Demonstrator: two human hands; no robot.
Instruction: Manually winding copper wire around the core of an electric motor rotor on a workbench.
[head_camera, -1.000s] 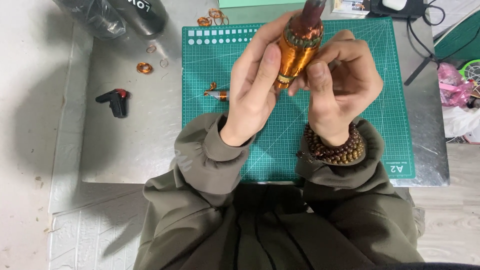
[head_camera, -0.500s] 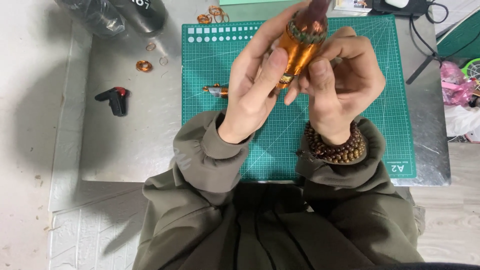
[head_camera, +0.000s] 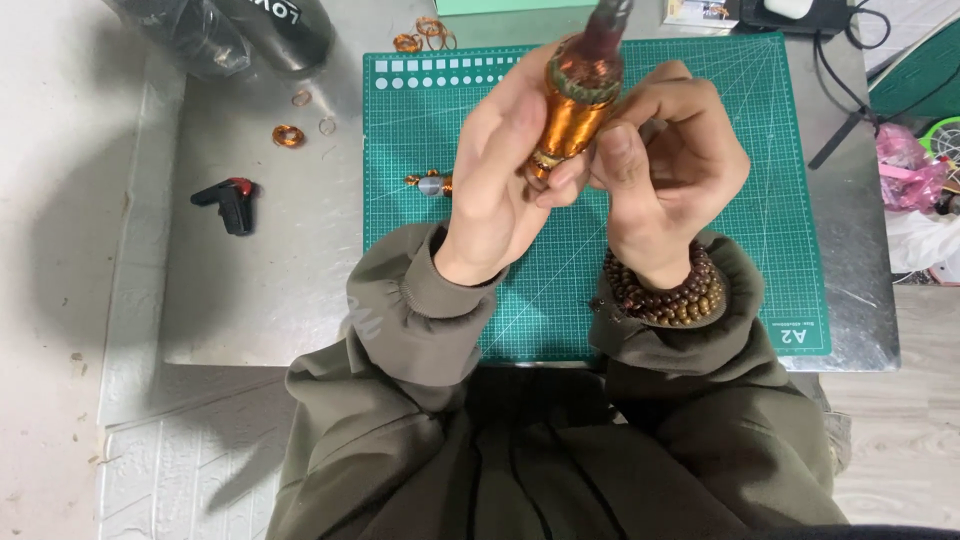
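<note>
1. Both hands have lifted the copper-wound rotor (head_camera: 578, 105) a bit higher & tipped its shaft end more toward the far edge of the table (head_camera: 270, 290) vs. half a sec ago; the small copper-tipped piece (head_camera: 430, 184) on the mat is now more exposed.
2. Left hand (head_camera: 500, 180): fingers wrapped round the rotor's left side, thumb pressed against its lower end.
3. Right hand (head_camera: 665, 165): curled shut, thumb & fingertips pinching at the rotor's lower end; exactly what they pinch can't be made out.
4. Rotor: cylindrical, shiny orange-copper windings, green band near the top, dark blurred shaft sticking out. Held in the air over the far middle of the green cutting mat (head_camera: 780, 200).
5. Mat: gridded, matte, lying on the dull grey metal table, toward its right side.
6. Brown wooden-bead bracelet (head_camera: 665, 295), several loops, on the right wrist; olive fabric sleeves w/ elastic cuffs.
7. Black tool w/ red part (head_camera: 230, 200) near the table's left edge.
8. Small copper wire coil (head_camera: 288, 135) & thin loose rings beside it, far-left part of the table; more copper scraps (head_camera: 420, 35) at the far edge.
9. Glossy black bag (head_camera: 220, 30) at the far-left corner.
</note>
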